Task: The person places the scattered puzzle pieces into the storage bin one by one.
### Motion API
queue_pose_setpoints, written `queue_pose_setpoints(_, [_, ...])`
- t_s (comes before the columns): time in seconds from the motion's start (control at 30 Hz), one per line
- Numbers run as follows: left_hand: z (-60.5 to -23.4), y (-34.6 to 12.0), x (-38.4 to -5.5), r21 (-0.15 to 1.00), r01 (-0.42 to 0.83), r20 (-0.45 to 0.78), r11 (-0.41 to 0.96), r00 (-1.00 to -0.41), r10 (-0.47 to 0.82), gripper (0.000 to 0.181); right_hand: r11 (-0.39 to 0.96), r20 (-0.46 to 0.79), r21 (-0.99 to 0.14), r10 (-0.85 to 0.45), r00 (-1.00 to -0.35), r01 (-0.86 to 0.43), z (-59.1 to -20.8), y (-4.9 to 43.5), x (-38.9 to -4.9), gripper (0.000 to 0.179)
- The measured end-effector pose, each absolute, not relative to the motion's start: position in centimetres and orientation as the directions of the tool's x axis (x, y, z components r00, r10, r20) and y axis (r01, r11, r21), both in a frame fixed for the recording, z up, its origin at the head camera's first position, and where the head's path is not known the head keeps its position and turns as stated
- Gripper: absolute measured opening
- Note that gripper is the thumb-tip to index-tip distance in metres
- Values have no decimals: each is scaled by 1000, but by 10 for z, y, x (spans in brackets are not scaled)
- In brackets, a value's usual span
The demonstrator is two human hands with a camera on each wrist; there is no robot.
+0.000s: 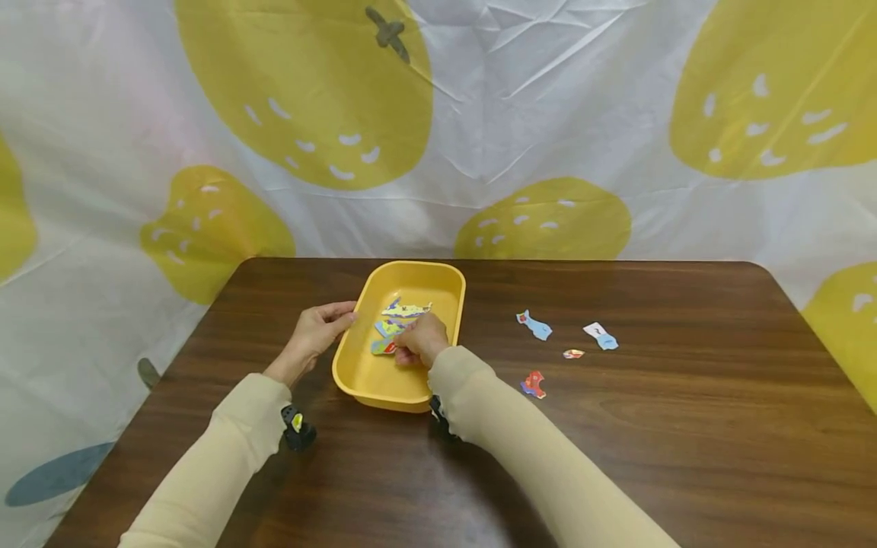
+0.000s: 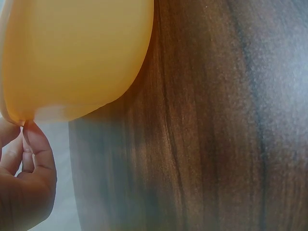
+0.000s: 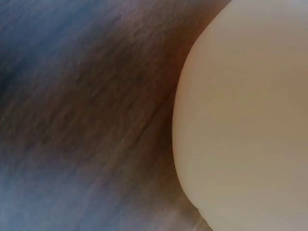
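Note:
A yellow plastic bin (image 1: 377, 380) stands on the wooden table, and several torn or cut paper pieces lie inside it. With thumb and fingers my left hand (image 1: 311, 339) pinches its left rim; the left wrist view shows this hand (image 2: 31, 178) at the bin's edge (image 2: 77, 53). My right hand (image 1: 423, 339) reaches into the bin, fingers curled down beside a green and red paper piece (image 1: 384, 346). Whether they pinch it I cannot tell. Further back in the bin lies a yellow and blue piece (image 1: 406, 309). Only the bin's outer wall (image 3: 245, 120) fills the right wrist view.
Right of the bin lie a light blue piece (image 1: 536, 327), a white and blue piece (image 1: 601, 336), a small red and yellow piece (image 1: 573, 354) and a red and blue piece (image 1: 533, 384). A fruit-print curtain (image 1: 479, 137) hangs behind the table (image 1: 719, 380).

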State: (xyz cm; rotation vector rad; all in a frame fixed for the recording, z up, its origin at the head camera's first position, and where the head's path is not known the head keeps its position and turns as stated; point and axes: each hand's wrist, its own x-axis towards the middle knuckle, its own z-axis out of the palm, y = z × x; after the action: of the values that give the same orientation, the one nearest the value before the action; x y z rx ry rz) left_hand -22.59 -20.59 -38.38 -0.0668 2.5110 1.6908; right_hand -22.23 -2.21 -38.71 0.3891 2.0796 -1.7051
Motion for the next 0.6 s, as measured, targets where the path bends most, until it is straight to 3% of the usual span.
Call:
queue_pose_setpoints(0.37, [-384,-206,-226,921,-103,-118,376,-993,18,38,255,-541,-814,-5,-841,522,-389,-24,-226,11])
queue_pose_setpoints(0.6, [-383,-206,-226,920,-108,-124,377,-992,17,39,282,-543,-806,-3,-840,520,-387,-24,-226,13])
